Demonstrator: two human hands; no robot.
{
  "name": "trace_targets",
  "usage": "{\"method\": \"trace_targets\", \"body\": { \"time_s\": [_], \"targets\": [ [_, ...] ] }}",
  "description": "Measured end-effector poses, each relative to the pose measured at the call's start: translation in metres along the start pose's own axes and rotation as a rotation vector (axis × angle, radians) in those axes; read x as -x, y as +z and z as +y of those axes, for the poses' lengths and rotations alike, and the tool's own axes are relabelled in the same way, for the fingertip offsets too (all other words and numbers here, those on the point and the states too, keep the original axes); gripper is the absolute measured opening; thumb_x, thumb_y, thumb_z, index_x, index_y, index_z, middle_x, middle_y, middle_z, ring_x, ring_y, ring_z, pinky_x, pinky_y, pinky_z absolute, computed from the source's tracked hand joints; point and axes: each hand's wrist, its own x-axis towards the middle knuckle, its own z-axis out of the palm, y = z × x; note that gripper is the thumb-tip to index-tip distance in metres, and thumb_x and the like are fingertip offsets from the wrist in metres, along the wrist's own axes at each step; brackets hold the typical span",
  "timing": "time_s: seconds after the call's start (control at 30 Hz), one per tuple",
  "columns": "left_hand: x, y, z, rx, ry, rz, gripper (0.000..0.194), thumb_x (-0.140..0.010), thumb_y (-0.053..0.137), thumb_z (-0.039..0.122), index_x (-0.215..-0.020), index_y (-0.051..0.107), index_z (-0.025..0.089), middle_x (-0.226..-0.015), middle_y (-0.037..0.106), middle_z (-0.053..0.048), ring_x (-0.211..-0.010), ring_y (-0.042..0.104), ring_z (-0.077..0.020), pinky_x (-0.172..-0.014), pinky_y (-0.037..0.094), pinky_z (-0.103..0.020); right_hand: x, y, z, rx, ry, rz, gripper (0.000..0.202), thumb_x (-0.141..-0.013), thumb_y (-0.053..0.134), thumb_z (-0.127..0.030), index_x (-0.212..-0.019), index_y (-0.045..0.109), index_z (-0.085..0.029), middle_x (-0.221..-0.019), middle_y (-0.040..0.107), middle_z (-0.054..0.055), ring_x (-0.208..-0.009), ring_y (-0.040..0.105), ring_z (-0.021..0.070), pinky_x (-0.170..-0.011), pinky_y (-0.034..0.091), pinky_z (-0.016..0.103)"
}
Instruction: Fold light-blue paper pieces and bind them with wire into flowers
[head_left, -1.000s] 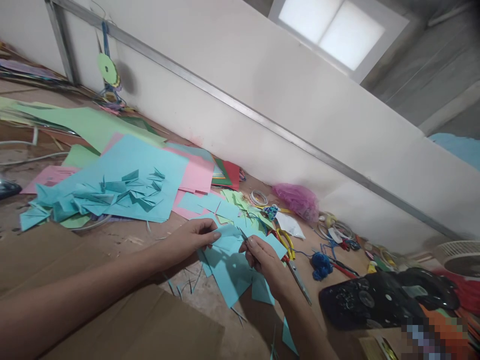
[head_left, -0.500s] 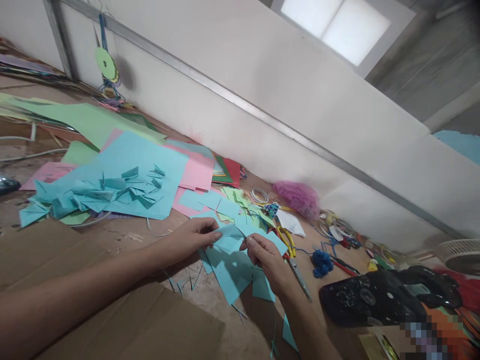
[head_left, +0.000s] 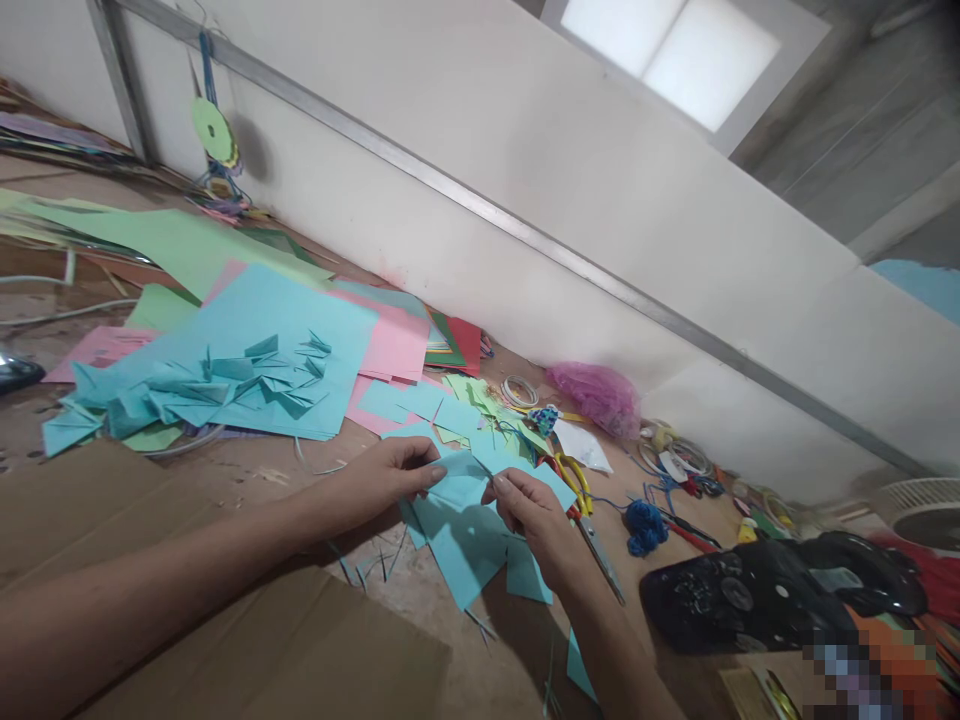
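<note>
Centrally in the head view, the left hand (head_left: pixel 411 470) pinched a small light-blue paper piece (head_left: pixel 459 482) above larger light-blue paper sheets (head_left: pixel 459 555). The right hand (head_left: pixel 529 505), at the piece's right edge, had its fingers closed on a thin dark tool (head_left: pixel 482 465), mostly hidden. Yellow-handled metal scissors (head_left: pixel 600 560) lay just beside that hand; folded light-blue paper shapes (head_left: pixel 251 375) lay farther left on a big sheet (head_left: pixel 277 300).

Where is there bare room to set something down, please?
The cardboard looks bare on both sides of the left forearm. A small patch of brown surface lies between the cardboard, the folded blue pieces and that forearm. It is crowded around the left hand and right hand, with cut blue paper and scissors.
</note>
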Motion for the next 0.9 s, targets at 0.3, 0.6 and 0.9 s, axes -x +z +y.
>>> {"method": "trace_targets", "body": {
  "time_s": [0.3, 0.6, 0.9],
  "targets": [
    [0.0023, 0.0018, 0.0066, -0.039, -0.012, 0.008, 0.03, -0.076, 0.059, 0.05, -0.069, 0.055, 0.021, -0.063, 0.051, 0.003, -0.06, 0.046, -0.0148, -0.057, 0.035, -0.024, -0.0002, 0.0008, 0.0021, 0.033, -0.008, 0.001, 0.038, -0.089, 0.051, -0.051, -0.076, 0.062, -0.018, -0.055, 0.037, -0.005, -0.054, 0.034, 0.0117, -0.053, 0.023, 0.026],
    [0.0037, 0.0033, 0.0046, -0.076, 0.012, 0.012, 0.024, -0.077, 0.058, 0.044, -0.068, 0.055, 0.022, -0.064, 0.05, 0.002, -0.061, 0.045, -0.0148, -0.055, 0.034, -0.023, 0.0007, 0.0032, -0.0004, 0.054, -0.022, 0.013, 0.037, -0.09, 0.05, -0.049, -0.075, 0.062, -0.017, -0.055, 0.037, -0.005, -0.054, 0.034, 0.0119, -0.053, 0.024, 0.027],
    [0.0034, 0.0036, 0.0029, -0.061, 0.016, -0.008, 0.025, -0.077, 0.058, 0.044, -0.068, 0.055, 0.022, -0.062, 0.05, 0.003, -0.059, 0.046, -0.0148, -0.055, 0.035, -0.024, 0.0007, 0.0066, -0.0005, 0.055, -0.015, 0.031, 0.038, -0.089, 0.05, -0.051, -0.074, 0.061, -0.018, -0.054, 0.038, -0.004, -0.053, 0.035, 0.0122, -0.053, 0.025, 0.027]
  ]
}}
